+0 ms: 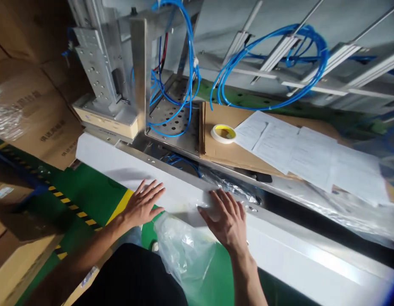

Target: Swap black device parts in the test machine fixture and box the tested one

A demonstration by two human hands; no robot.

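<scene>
Both hands are open, palms down, at a long white panel [101, 163] that crosses the person's front from left to right. The left hand [144, 206], fingers spread, is over the panel's near edge; I cannot tell whether its fingertips bear on the surface. The right hand [227, 216] lies flatter, fingers reaching toward the metal rail [280, 225] along the panel's far side. Neither grips anything.

Clear film [184, 250] spreads between the forearms, below the panel's near edge, and covers part of the green floor [221, 272]. To the left, a striped line [71, 204] runs along the floor past stacked cartons [37, 114].

Behind the rail, a gap contains crumpled wrap [230, 187]. Beyond it, cardboard [216, 155] occupies the bench, bearing a tape roll [217, 137] and overlapping papers [312, 151]. Left of the cardboard is a perforated plate [167, 121], partly obstructed by blue tubes [187, 32]. A cream block [104, 124] sits under a metal column [91, 63] near the panel's left end; a post [139, 72] stands beside it. Farthest back, slanted cylinders [276, 55] line the machine, with a tube coil [323, 55] draped across them.
</scene>
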